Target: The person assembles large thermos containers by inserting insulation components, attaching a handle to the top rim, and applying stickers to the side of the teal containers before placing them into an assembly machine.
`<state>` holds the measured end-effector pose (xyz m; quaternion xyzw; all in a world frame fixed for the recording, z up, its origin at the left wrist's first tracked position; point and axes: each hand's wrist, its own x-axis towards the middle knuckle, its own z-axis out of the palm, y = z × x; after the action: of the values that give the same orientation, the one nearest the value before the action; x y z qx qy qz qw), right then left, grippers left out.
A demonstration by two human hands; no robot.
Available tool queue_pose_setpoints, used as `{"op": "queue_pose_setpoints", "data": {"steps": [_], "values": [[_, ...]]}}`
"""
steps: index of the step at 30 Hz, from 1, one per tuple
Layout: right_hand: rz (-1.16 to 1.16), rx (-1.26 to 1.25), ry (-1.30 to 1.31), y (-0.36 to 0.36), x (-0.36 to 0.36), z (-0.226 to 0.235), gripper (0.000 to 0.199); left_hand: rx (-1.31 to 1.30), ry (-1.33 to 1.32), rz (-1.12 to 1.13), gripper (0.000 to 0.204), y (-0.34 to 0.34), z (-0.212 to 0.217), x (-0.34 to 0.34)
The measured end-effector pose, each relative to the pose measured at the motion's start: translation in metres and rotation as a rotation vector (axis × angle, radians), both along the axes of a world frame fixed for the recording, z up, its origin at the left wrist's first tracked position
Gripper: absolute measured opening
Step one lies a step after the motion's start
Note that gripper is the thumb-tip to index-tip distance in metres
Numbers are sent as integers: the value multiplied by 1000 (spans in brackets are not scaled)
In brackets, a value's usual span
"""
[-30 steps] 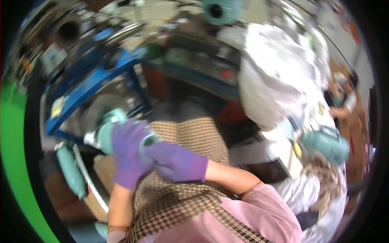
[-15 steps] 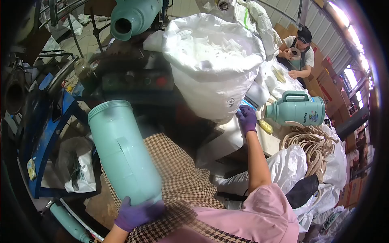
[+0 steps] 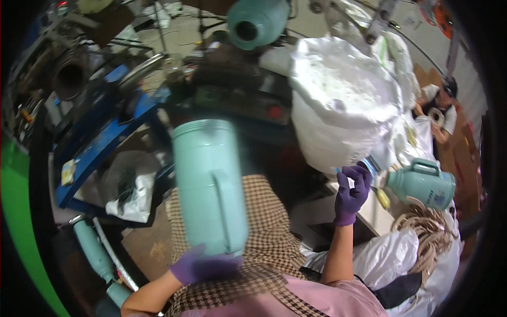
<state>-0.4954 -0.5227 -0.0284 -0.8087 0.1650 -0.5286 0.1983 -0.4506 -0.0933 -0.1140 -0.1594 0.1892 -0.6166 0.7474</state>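
- The left hand [image 3: 208, 265], in a purple glove, grips the base end of a teal vacuum-flask shell [image 3: 203, 179]; the fingers are partly hidden under it.
- The shell is held above the brown checkered apron [image 3: 266, 208], its threaded rim pointing away from the wearer and its side handle [image 3: 224, 211] facing up.
- The right hand [image 3: 353, 196], also gloved in purple, is raised near the edge of the beige worktop [image 3: 376, 218], well apart from the shell. Its fingers are bent; something small and pale shows at them, and whether they grip it cannot be told.
- To the right of that hand, a yellow object [image 3: 383, 199] lies just beside a teal flask [image 3: 422, 185] on its side; tan rings [image 3: 420, 238] are heaped close by.
- At left, a blue metal frame [image 3: 103, 158] stands past another teal shell [image 3: 94, 245].
- Beyond the right hand stands an open white sack [image 3: 330, 134] of white pieces.
- Farther off, a teal vessel [image 3: 264, 24] shows its dark opening; a co-worker [image 3: 448, 113] is at far right.
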Motion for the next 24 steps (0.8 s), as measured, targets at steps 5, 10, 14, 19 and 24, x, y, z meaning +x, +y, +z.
{"op": "queue_pose_setpoints", "data": {"steps": [5, 10, 14, 19, 24], "values": [[1069, 267, 394, 91, 110, 66, 18, -137, 794, -133, 92, -14, 33, 2], [1184, 771, 756, 125, 166, 74, 5, -154, 956, -107, 92, -12, 24, -3], [1241, 774, 888, 120, 179, 74, 9, -201, 1348, -112, 89, -7, 22, -2], [1235, 743, 940, 124, 193, 80, 14, -232, 1537, -265, 66, -4, -18, 5], [742, -234, 800, 149, 195, 69, 71, -702, 2147, -379, 59, 9, 23, -16]]}}
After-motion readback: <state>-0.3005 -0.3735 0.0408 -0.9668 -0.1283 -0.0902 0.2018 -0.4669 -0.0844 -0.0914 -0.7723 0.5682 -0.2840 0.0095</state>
